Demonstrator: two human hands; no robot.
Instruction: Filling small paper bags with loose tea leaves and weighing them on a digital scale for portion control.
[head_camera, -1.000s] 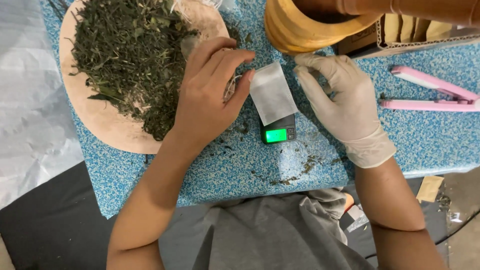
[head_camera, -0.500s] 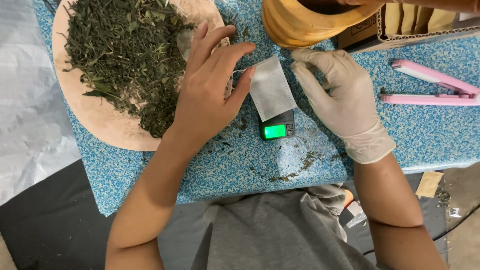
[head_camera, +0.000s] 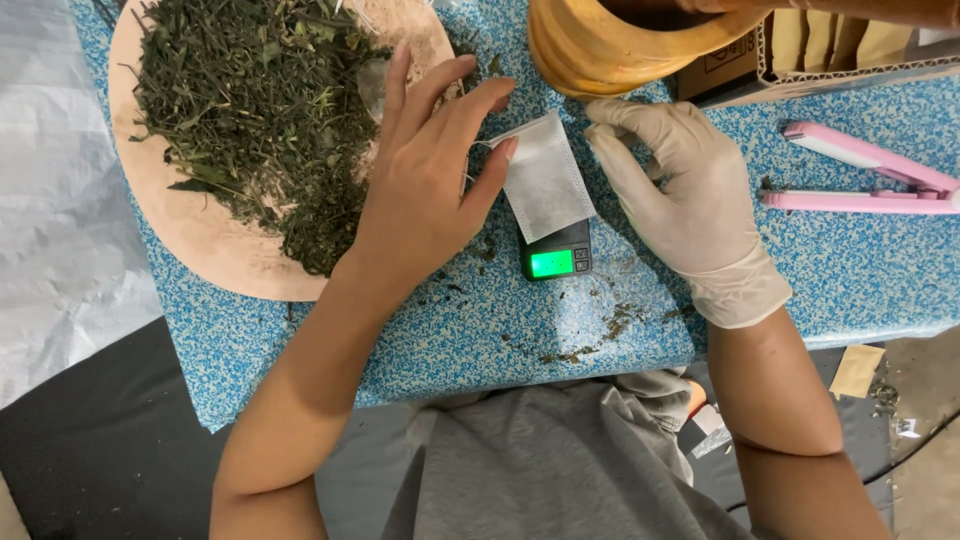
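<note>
Lying on top of a small black pocket scale is a white filter-paper sachet, a soft, matte rectangle with faintly crimped edges, tilted a little and covering most of the scale's platform. Only the scale's lower strip shows, with a glowing green display and small buttons (the reading is too small to make out).

Left of the sachet, the bare left hand is spread, fingers loosely extended and fanned upward; its thumb tip touches the sachet's left edge, and the hand grips nothing. Right of the sachet, the right hand, in a thin, wrinkled, off-white glove, is arched with the fingers curled downward just beside the sachet's right edge. Whether a fingertip actually touches the paper cannot be told, and nothing is seen in its grasp.

Beyond the left hand, a round tan tray holds a heap of dried green herb, stalky and shredded; the hand hides part of it. Loose crumbs lie on the speckled blue mat below the scale. Above the sachet sits a smooth wooden mortar, cut off by the top edge. Far right of the scale lies a glossy pink sealer, also cut off.
</note>
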